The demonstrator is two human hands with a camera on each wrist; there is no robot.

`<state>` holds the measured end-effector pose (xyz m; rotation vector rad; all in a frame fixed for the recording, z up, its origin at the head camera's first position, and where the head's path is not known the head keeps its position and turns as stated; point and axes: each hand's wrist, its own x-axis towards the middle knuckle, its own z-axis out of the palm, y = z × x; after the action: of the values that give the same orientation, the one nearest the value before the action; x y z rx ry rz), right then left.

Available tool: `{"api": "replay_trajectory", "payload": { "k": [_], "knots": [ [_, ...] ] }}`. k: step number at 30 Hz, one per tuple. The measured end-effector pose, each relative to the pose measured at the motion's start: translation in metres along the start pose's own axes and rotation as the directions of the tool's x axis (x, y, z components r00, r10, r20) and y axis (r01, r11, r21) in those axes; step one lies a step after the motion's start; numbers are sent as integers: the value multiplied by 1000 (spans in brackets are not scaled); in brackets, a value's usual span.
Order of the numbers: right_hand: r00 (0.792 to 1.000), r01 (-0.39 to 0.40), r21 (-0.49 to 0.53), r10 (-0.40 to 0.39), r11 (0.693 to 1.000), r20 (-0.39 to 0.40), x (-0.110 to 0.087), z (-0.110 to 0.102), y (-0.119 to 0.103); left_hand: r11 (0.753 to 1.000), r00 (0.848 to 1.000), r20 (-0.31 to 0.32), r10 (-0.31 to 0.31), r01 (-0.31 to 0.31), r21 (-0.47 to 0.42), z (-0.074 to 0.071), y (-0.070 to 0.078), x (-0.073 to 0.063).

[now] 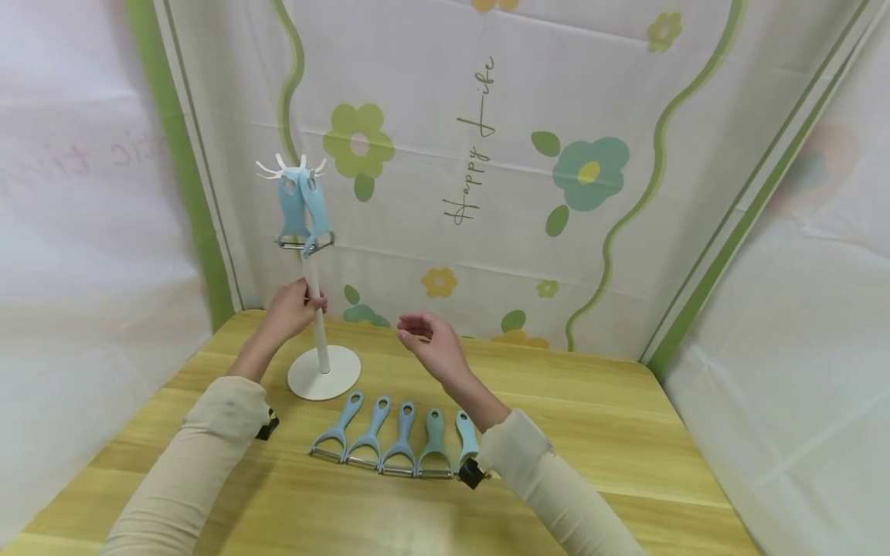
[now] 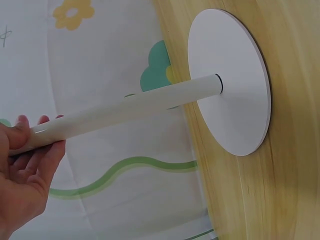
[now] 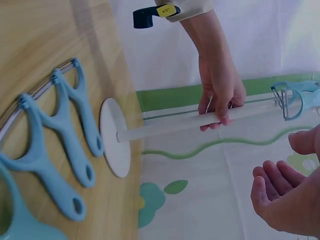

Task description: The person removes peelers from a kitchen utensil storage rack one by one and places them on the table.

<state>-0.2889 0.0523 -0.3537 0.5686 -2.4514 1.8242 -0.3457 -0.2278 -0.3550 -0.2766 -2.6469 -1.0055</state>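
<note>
A white stand (image 1: 319,332) with a round base (image 1: 341,378) rises from the table, topped by curved white hooks (image 1: 281,164). My left hand (image 1: 288,310) grips its pole partway up; in the left wrist view, thumb and fingers (image 2: 50,157) wrap round the white tube. Two blue Y-shaped peelers (image 1: 315,202) hang by their handle holes from the hooks, blades downward. To the right of the pole my right hand (image 1: 439,349) is raised with loosely bent fingers and holds nothing. The right wrist view shows its thumb apart from the fingers (image 3: 280,182).
Several blue and greenish peelers (image 1: 405,425) lie in a row on the wooden table (image 1: 591,463), handles pointing away and blades nearest me. My right forearm passes over the row's right end. A patterned curtain (image 1: 431,93) stands behind the table, with white sheets at both sides.
</note>
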Motion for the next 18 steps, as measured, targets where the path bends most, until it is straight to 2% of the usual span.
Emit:
{"api": "replay_trajectory", "payload": {
  "k": [11, 18],
  "knots": [
    [985, 173, 62, -172, 983, -19, 32, 17, -37, 1000, 1000, 11, 16, -16, -2, 0, -4, 2],
    [969, 239, 77, -233, 968, -81, 54, 26, -66, 1000, 1000, 11, 22, -22, -2, -2, -5, 2]
  ]
}}
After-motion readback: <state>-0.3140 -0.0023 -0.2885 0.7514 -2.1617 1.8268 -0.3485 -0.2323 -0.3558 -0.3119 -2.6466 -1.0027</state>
